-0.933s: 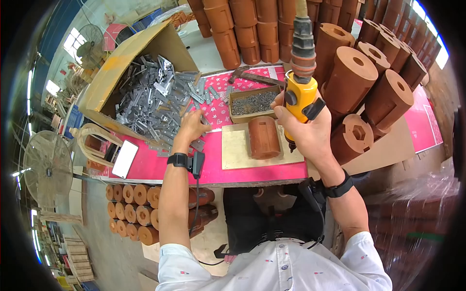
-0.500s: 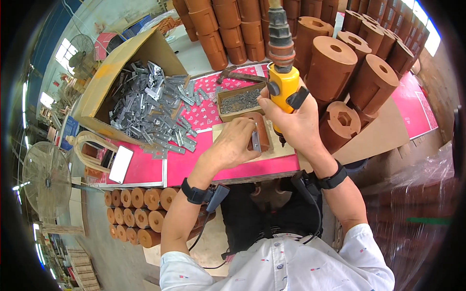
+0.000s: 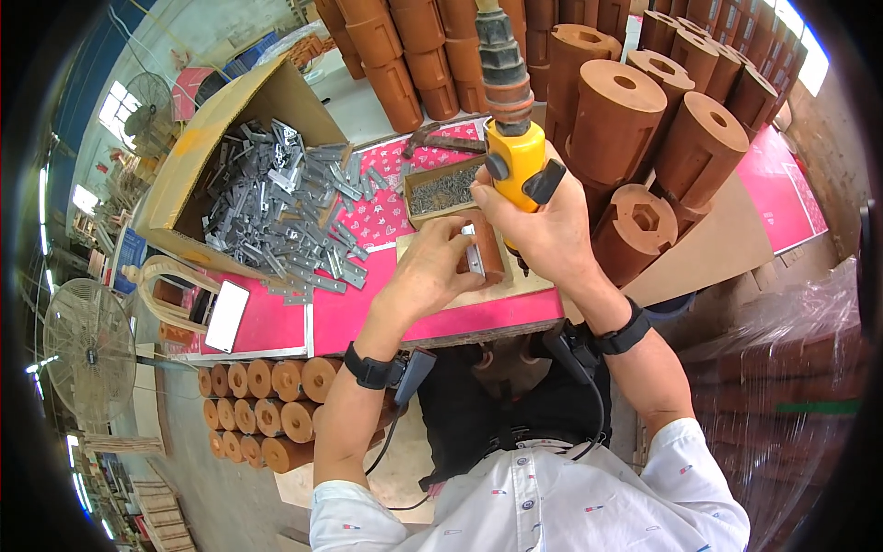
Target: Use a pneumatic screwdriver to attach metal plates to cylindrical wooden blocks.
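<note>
My right hand point(image 3: 543, 230) grips a yellow power screwdriver point(image 3: 513, 156) that hangs upright from a ribbed hose, its tip just right of a small brown wooden cylinder point(image 3: 489, 258). That cylinder lies on a pale board point(image 3: 524, 281) on the pink table. My left hand point(image 3: 430, 271) presses a small silver metal bracket point(image 3: 473, 255) against the cylinder's side. Just behind the hands sits a shallow box of screws point(image 3: 441, 189).
A tipped cardboard box point(image 3: 207, 152) spills several silver brackets point(image 3: 276, 212) across the table's left. Large brown wooden cylinders point(image 3: 644, 120) stack at the back and right. A phone point(image 3: 226, 316) lies at the table's front left. More cylinders point(image 3: 267, 414) lie under the table; a fan point(image 3: 87, 354) stands left.
My left hand came from the bracket pile to the wooden cylinder, bringing a bracket against it. My right hand stayed over the cylinder with the screwdriver.
</note>
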The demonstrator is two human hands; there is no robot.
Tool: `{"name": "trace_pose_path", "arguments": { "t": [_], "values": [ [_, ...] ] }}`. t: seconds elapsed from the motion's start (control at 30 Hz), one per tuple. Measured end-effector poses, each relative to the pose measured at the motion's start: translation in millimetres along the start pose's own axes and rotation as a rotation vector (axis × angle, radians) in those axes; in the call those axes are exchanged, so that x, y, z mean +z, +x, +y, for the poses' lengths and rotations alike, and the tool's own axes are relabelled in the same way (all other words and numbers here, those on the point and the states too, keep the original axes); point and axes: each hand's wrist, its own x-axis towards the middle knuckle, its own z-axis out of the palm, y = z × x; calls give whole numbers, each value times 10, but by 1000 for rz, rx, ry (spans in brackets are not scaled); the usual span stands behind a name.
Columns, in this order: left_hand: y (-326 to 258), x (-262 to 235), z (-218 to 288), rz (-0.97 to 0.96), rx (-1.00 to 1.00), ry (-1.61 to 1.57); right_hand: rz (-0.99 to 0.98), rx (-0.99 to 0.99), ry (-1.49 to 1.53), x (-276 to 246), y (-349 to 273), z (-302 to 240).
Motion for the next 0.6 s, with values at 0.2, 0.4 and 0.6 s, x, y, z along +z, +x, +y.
{"name": "trace_pose_path", "arguments": {
  "t": [0.2,0.4,0.6],
  "values": [
    [46,32,-154,3,-73,-166,-3,12,32,29,32,30],
    [160,6,-387,223,-108,-337,-3,68,19,-4,57,18],
    [613,161,-950,308,-55,-45,-8,49,49,39,97,68]
  ]
}}
